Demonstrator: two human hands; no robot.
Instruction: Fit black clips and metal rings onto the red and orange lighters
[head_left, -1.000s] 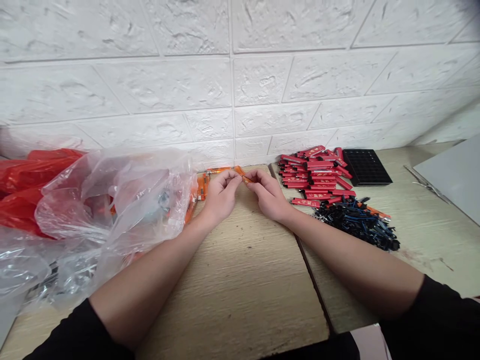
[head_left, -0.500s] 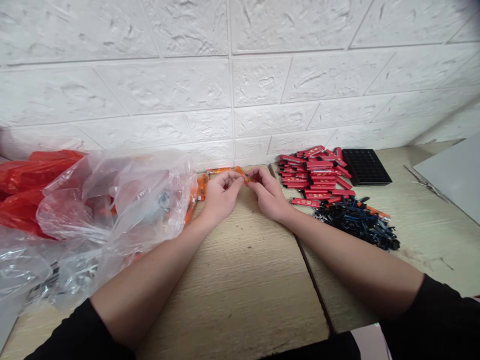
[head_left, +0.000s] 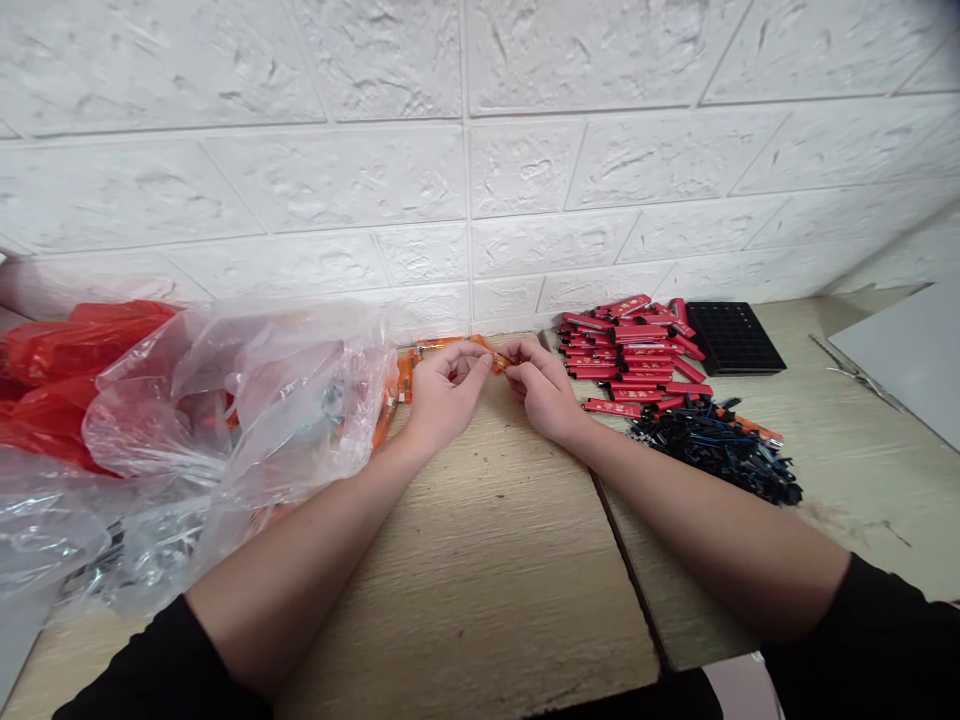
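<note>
Between the fingertips of my two hands is a narrow orange see-through plastic piece (head_left: pixel 489 350); its exact kind is too small to make out. My left hand (head_left: pixel 448 395) pinches it from the left, thumb against the bent fingers. From the right, my right hand (head_left: pixel 541 388) has its fingers closed at the piece's lower end. Fingers hide much of it. Just left of my left hand, more orange see-through pieces (head_left: pixel 406 372) lie by the wall, partly under a clear plastic bag (head_left: pixel 300 400).
Right of my hands is a heap of red slim pieces with gold marks (head_left: pixel 641 350). A pile of small black and blue parts (head_left: pixel 716 450) lies before it. Behind is a black gridded tray (head_left: pixel 735 338). Red plastic (head_left: pixel 82 350) lies left; a white brick-pattern wall (head_left: pixel 360 180) stands behind.
The right fingers have shifted slightly along the orange piece and are curled closer. The piece is tilted a little differently. The whole view has moved slightly.
</note>
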